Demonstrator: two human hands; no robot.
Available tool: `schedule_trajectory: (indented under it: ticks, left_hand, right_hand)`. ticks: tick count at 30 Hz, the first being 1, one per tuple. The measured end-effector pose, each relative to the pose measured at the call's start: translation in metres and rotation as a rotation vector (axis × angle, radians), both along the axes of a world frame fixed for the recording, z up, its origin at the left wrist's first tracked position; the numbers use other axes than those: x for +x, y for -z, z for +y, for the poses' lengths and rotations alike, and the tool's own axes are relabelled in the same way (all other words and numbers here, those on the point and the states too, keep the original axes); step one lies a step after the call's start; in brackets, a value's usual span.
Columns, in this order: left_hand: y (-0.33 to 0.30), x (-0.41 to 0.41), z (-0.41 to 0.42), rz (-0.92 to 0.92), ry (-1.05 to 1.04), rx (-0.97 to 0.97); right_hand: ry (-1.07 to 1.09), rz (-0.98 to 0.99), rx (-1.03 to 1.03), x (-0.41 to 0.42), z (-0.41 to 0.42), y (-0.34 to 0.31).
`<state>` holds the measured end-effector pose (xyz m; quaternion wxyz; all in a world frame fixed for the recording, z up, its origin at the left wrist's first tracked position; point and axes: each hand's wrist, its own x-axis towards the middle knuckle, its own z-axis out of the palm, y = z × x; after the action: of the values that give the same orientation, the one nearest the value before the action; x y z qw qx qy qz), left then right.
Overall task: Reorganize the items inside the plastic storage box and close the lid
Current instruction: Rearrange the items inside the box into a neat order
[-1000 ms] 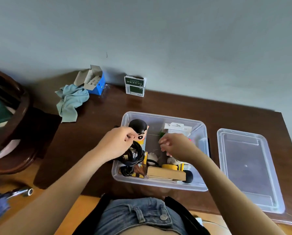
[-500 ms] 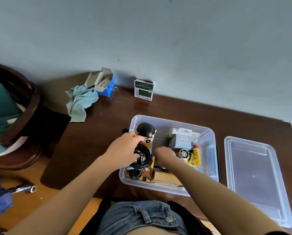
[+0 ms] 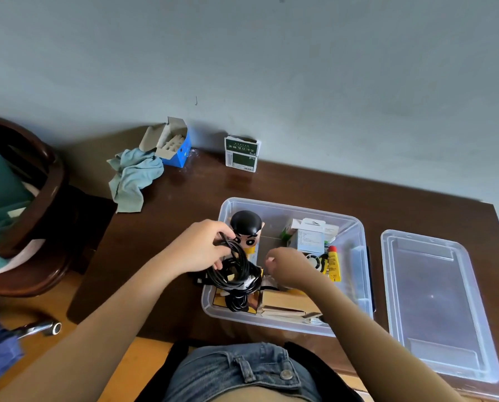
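From the head view, the black cable coil (image 3: 236, 274) is held by the left hand (image 3: 204, 250). The grip is closed round the top loops, with the fingers curled over them. The rest of the coil hangs down from the grip and sits over the near left corner of the plastic storage box (image 3: 355, 227). The box lies just to the right of the grip and a little below it.

The right hand (image 3: 286, 268) is seen inside the box, close beside the coil. Its fingers are curled in, but whether something small is pinched cannot be told.

A toy figure (image 3: 246, 230) stands just behind the grip, in the far left corner. A white carton (image 3: 309, 236) and a yellow tube (image 3: 332, 264) lie off to the right of both hands.

The lid (image 3: 433, 300) rests flat on the surface (image 3: 184, 198), well off to the right. The right hand is nearer to it. The box is not yet closed. It is judged that the coil needs a free spot low in the box first.
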<state>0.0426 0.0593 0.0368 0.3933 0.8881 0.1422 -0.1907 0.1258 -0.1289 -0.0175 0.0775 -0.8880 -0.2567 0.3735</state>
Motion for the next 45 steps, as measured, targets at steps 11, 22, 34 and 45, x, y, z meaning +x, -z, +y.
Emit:
schedule_trajectory:
  ticks: [11,22,34,45]
  left_hand:
    - [-0.019,0.017,-0.017,-0.231,-0.286,-0.43]
    - [0.003,0.026,-0.024,-0.168,-0.136,-0.031]
    - [0.009,0.019,-0.034,0.057,0.413,0.303]
    - [0.012,0.026,-0.037,0.058,0.514,0.355]
  right_hand:
    - [0.644,0.493,0.659,-0.005,-0.014,-0.048]
    - [0.663,0.275,0.659,0.021,-0.038,-0.057]
    - [0.312,-0.144,0.139,0.017,0.003,-0.021]
    - [0.346,-0.327,0.052,0.015,0.027,0.019]
